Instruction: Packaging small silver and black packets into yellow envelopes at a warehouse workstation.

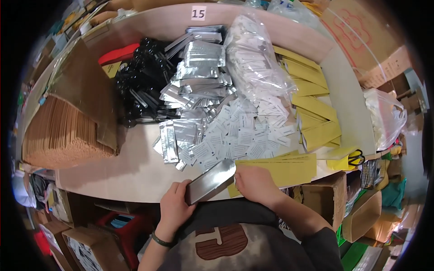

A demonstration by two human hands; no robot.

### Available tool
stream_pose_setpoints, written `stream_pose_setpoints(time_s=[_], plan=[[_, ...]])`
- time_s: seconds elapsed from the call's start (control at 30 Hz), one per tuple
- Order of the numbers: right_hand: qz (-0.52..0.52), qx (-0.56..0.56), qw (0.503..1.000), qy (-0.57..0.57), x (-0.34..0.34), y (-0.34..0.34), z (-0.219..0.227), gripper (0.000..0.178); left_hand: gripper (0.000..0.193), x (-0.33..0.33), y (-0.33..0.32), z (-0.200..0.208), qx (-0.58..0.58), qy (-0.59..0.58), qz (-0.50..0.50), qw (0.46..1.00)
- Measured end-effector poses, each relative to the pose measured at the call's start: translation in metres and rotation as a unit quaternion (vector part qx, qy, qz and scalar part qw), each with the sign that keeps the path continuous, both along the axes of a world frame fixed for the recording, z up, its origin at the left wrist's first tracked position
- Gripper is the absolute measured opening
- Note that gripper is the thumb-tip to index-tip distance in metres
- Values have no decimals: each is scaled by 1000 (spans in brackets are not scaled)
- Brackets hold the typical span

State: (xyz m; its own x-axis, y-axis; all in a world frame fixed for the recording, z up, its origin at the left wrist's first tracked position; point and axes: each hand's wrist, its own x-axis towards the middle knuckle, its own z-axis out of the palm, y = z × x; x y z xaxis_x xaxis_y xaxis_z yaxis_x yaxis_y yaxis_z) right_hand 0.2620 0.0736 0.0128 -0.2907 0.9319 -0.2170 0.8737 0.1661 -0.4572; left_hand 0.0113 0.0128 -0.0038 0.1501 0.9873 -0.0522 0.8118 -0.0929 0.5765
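Note:
A long, flat, shiny silver packet (210, 181) slants up to the right in front of me, at the near edge of the table. My left hand (176, 204) is closed around its lower left end, thumb and fingers on opposite sides. Against its upper right end, my right hand (254, 184) has curled fingers that pinch there; the fingertips are partly hidden. Yellow printed cards (289, 168) lie under and beside my right hand. Just beyond the packet spreads a pile of small white printed slips (235, 135), with silver foil sachets (199, 81) heaped behind them.
At left stands an open carton (68, 131) packed with brown cardboard pieces. Black glossy items (144, 81) are piled beside it. A clear bag of white packets (255, 54) and stacked yellow cards (316, 108) lie to the right. Black-handled scissors (356, 158) rest at the right edge.

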Motion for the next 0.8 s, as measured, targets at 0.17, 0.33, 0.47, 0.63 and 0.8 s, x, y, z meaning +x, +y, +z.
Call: stream_pose_setpoints(time_s=[0.17, 0.33, 0.47, 0.63, 0.8], plan=[[-25, -38, 999, 0, -9, 1, -5, 23, 63, -16, 15, 11, 17, 74, -124, 989], [75, -29, 991, 104, -8, 9, -9, 21, 69, 12, 50, 17, -22, 38, -164, 985], [-85, 143, 986, -5, 93, 64, -10, 20, 80, 19, 62, 1, 74, -9, -218, 973], [-39, 175, 972, -150, 161, 82, -40, 17, 61, 27, 76, -5, 95, -41, -177, 979], [-102, 216, 968, -83, 112, 74, -6, 12, 37, -43, 60, -1, 128, -26, 78, 988]])
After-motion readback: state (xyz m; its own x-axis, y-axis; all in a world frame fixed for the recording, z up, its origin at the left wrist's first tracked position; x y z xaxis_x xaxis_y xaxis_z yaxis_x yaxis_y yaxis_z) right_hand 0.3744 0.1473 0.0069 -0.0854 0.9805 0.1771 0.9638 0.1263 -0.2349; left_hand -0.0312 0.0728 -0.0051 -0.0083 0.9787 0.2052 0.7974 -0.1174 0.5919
